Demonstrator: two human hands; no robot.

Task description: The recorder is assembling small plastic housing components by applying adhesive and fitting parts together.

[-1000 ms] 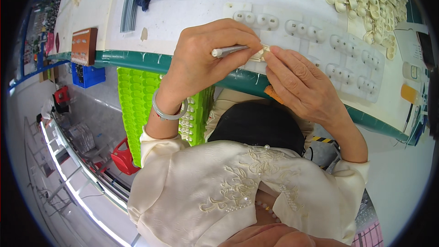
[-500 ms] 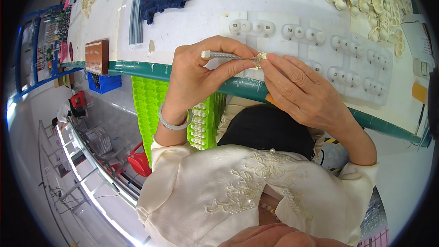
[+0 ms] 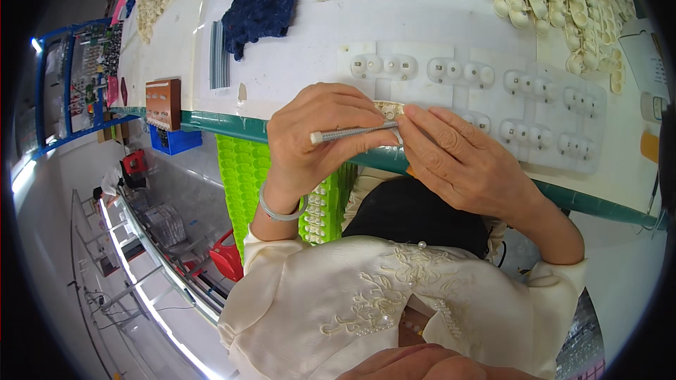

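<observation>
Near the table's front edge, my left hand (image 3: 317, 130) is closed around a thin grey ridged rod (image 3: 348, 132) with a cream end. The rod's other end meets a small cream plastic piece (image 3: 389, 108). My right hand (image 3: 468, 155) pinches that piece from the right, its fingers closed and partly hiding it. Both hands are close together, fingertips almost touching. Just beyond them lies a translucent white tray (image 3: 422, 50) with rounded recesses holding cream parts.
Piles of cream moulded parts (image 3: 535, 3) cover the far right. A dark blue cloth (image 3: 260, 10) and grey strips (image 3: 220, 56) lie far left. A brown block (image 3: 163, 104) stands at the green front edge (image 3: 218, 125). Bright green trays (image 3: 243, 176) hang below, beside a blue bin (image 3: 176, 142).
The view has shifted slightly. The rod now lies at a different slant, and the cream piece shows more plainly beyond my fingertips. Both hands keep their hold.
</observation>
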